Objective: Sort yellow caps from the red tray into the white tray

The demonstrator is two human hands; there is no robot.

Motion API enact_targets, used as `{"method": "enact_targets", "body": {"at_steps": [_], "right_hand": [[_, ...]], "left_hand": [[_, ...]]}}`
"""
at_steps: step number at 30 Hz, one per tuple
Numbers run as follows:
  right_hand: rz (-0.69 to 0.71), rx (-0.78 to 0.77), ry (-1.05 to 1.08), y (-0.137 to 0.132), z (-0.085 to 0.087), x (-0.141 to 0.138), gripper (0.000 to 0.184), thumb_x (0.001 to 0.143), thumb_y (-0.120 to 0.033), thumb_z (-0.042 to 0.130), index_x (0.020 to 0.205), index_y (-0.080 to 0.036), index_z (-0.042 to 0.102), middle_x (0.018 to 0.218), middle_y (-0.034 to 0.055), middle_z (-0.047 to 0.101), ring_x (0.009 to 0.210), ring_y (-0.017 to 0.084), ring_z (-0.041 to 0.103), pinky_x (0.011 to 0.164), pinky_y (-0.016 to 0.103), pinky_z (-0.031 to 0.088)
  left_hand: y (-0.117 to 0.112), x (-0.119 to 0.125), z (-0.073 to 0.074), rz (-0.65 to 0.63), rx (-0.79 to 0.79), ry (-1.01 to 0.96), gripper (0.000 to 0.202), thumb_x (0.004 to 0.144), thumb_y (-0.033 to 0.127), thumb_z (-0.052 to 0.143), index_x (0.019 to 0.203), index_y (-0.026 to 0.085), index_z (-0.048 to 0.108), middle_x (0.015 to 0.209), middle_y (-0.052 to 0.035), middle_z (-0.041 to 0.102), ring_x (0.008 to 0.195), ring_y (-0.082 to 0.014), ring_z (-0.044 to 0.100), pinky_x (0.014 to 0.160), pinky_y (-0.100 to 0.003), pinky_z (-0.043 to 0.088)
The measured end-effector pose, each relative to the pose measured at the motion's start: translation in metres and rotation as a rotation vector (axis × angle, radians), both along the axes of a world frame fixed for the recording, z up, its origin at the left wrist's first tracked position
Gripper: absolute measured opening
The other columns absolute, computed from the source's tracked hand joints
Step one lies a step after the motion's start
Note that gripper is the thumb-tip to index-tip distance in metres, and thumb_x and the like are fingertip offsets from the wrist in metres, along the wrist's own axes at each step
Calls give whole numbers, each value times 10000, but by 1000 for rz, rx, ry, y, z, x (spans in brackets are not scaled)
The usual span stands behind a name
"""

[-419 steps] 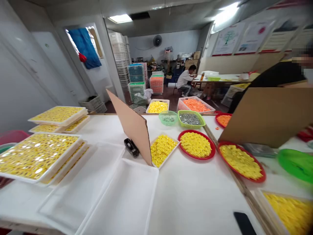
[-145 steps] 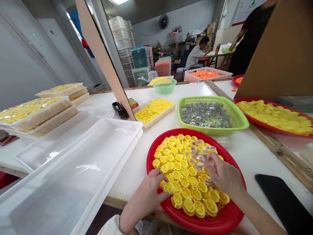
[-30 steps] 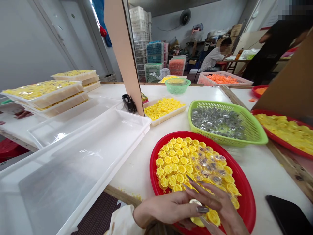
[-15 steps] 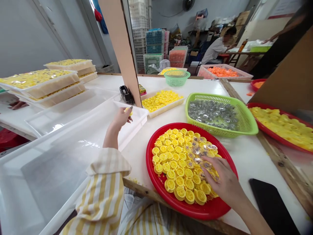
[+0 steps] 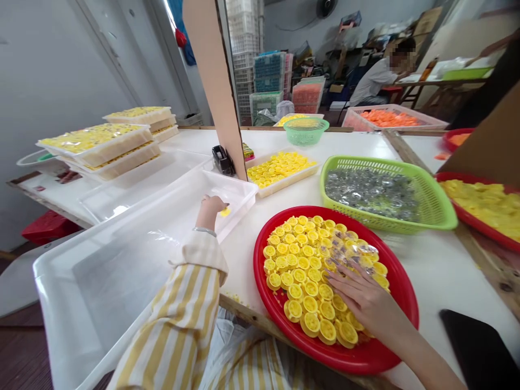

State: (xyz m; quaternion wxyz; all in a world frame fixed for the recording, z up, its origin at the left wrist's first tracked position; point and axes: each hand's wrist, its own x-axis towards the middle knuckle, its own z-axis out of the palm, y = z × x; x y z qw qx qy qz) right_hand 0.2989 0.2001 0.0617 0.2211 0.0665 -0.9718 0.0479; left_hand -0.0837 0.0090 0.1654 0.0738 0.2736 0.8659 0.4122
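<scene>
From afar I see a yellow piece (image 5: pixel 225 212) just right of the left hand (image 5: pixel 211 209), grip unclear, near the white tray's (image 5: pixel 130 276) far-right corner, the right hand's (image 5: pixel 361 291) fingers outstretched.

This was a workshop, or a small factory room, for handling little plastic parts in bulk. The long white worktable (image 5: pixel 239 265) held a red basin (image 5: pixel 402 306) of yellow pieces (image 5: pixel 309 260), a lime-green basket (image 5: pixel 442 211) of clear and grey ones, and stacked trays (image 5: pixel 125 146) filled with yellow parts. A cardboard divider (image 5: pixel 217 81) stood upright on the table, and a bin (image 5: pixel 363 124) of orange pieces sat beyond its far edge. Behind were piled plastic crates (image 5: pixel 270 73), a wall fan (image 5: pixel 326 6) and a person (image 5: pixel 371 81) seated at another table (image 5: pixel 410 83). The rear clutter looked like stored supplies, though it was too small to make out.
</scene>
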Motion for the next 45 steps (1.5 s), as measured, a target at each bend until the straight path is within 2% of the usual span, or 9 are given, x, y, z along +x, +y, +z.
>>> {"method": "enact_targets", "body": {"at_steps": [3,5,8,11,15,21,24,31,45], "right_hand": [[-14,-60,42,-2,4,2,277,918,-188,496,1102,-225,700,1134,18,720,1121,278,645,1032,556,483],[-63,-146,80,-5,7,4,253,928,-223,496,1075,-217,702,1147,34,715,1135,276,637,1020,526,503],[-177,-304,155,-12,10,10,241,929,-275,506,1075,-236,694,1146,40,715,1125,263,644,1010,468,522],[-309,-426,189,-18,12,16,242,925,-330,528,1109,-257,668,1103,34,727,1023,246,693,949,405,564],[-433,-560,217,-26,13,19,214,906,-403,561,1021,-267,678,987,28,745,888,233,722,837,340,602],[-452,-596,288,-36,14,13,163,902,-364,573,957,-261,688,987,36,727,881,209,701,751,293,593],[-470,-630,269,-39,12,13,174,890,-380,589,954,-254,691,933,31,739,798,201,711,677,266,599],[-496,-706,185,-38,3,15,230,855,-440,619,942,-244,704,925,31,756,780,218,731,697,262,621],[-527,-805,163,-34,-5,17,262,836,-466,632,936,-240,716,932,25,766,816,224,741,720,241,620]], "left_hand": [[-11,45,13,-23,-56,122,177,910,206,552,1067,132,587,1168,-126,589,1107,-264,551,967,-447,418],[-23,90,9,-168,-96,156,185,870,195,585,1052,170,609,1126,-87,601,1045,-239,567,971,-388,417],[-42,154,-16,-457,-257,156,197,810,194,643,1007,210,637,1035,-48,616,979,-230,581,910,-364,464],[-50,184,-46,-469,-450,212,270,860,153,542,1124,183,590,1106,-86,588,1057,-246,547,946,-402,452],[-42,185,-62,-380,-536,259,227,888,200,516,1098,163,593,1116,-108,568,1089,-267,519,957,-426,444],[-30,191,-58,-359,-610,283,291,909,125,393,1105,129,608,1147,-145,565,1088,-290,512,943,-446,451],[-29,197,-58,-302,-628,269,282,924,178,404,1096,115,618,1163,-161,558,1106,-306,504,950,-466,450],[-17,192,-66,-189,-558,296,240,842,309,545,954,135,666,1091,-146,560,1077,-323,509,902,-462,474],[-28,179,-52,-256,-383,208,180,822,237,585,962,156,665,1029,-116,627,1019,-278,550,938,-436,453]]}}
